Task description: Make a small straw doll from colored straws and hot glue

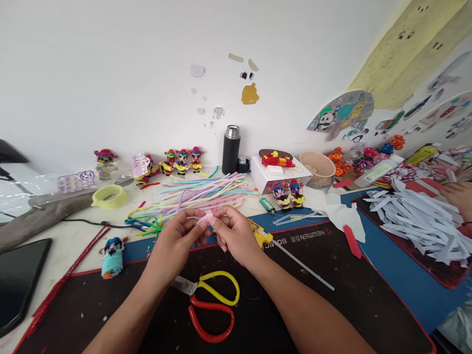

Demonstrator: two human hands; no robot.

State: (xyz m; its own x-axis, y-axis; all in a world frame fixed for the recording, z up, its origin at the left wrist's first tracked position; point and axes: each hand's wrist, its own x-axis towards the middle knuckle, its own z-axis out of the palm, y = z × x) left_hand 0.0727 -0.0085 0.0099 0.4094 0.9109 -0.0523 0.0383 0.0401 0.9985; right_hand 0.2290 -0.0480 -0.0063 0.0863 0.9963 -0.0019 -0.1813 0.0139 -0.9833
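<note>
My left hand [175, 241] and my right hand [234, 233] meet above the back edge of the dark mat. Between their fingertips they pinch a small pale pink fuzzy piece [204, 221]. Scissors [212, 305] with one yellow and one red handle lie on the mat below my hands. Just right of my right hand is a yellow glue gun [261, 237] with a translucent stick at its end. Pastel pipe cleaners [206, 192] are spread behind my hands. A small turquoise figure [112, 258] lies left of my left hand.
A black thermos [231, 150] stands by the wall, near a white box [278, 172] and a bowl [317, 167]. Several small figures line the back. At the right are white paper strips [420, 221] and another person's hand [459, 199]. A black tablet [22, 280] lies at the left.
</note>
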